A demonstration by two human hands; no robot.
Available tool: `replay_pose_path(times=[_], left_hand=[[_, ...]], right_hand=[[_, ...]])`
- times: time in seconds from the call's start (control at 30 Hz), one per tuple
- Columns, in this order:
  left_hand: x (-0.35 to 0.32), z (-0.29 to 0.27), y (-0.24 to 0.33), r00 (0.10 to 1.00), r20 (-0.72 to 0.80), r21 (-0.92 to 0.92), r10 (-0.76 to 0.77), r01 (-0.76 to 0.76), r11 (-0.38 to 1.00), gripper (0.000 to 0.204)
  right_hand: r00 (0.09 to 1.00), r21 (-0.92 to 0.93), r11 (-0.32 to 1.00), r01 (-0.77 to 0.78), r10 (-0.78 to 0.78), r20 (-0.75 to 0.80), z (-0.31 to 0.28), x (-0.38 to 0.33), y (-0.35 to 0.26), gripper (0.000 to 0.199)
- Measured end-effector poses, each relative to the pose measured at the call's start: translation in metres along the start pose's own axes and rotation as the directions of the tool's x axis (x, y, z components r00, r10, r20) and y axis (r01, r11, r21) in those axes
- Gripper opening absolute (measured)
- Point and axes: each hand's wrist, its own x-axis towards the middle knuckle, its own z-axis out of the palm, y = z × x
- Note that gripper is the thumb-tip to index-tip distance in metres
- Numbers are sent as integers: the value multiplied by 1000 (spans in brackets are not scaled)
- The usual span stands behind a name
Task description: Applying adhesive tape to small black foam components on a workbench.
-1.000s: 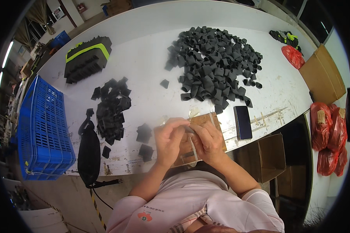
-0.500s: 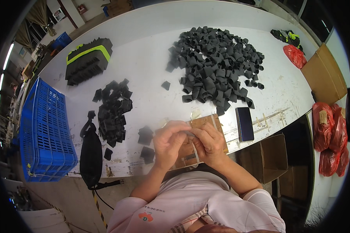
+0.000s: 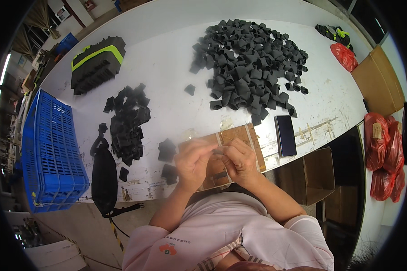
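Note:
Over a brown wooden board (image 3: 256,147) at the table's near edge, my two hands meet. Fingers of my left hand (image 3: 193,161) are pinched together, and so are those of my right hand (image 3: 239,161). Between the fingertips a small dark grey piece (image 3: 218,151) shows; most of it is covered, so its kind cannot be made out. Just left of my left hand lie two small stacks of flat black pieces, the upper one (image 3: 167,150) and the lower one (image 3: 169,174). A big heap of short black fabric loops (image 3: 253,67) spreads beyond the board.
A dark phone (image 3: 285,135) lies right of the board. To the left are a pile of black pieces (image 3: 127,122), a black pouch (image 3: 105,180), a blue crate (image 3: 54,158) and a black stack with a yellow-green band (image 3: 99,63). Red bags (image 3: 379,149) hang at right.
The view has shifted slightly, so the table's things sit a little higher. Both hands stay together over the board, with only small finger movement around the dark piece.

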Motion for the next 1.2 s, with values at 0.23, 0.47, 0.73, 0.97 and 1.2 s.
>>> replay_pose_path(times=[0.23,0.47,0.73,0.97,1.2], left_hand=[[-7,6,-1,997,-74,9,22,-21,1000,8],[-2,7,11,981,-62,-97,-184,178,979,17],[19,23,-46,893,-23,-236,-449,432,871,23],[82,106,-106,963,265,362,55,-152,920,37],[92,157,-157,914,394,675,-99,-214,707,48]], right_hand=[[997,-126,990,67,-64,32,-1,-3,0,21],[991,-119,984,131,-129,24,-18,18,-11,12],[846,244,828,-505,531,-47,-18,-6,21,15],[811,-119,805,-581,560,-169,0,-64,94,21],[904,-310,849,-427,401,-147,6,-80,106,14]])
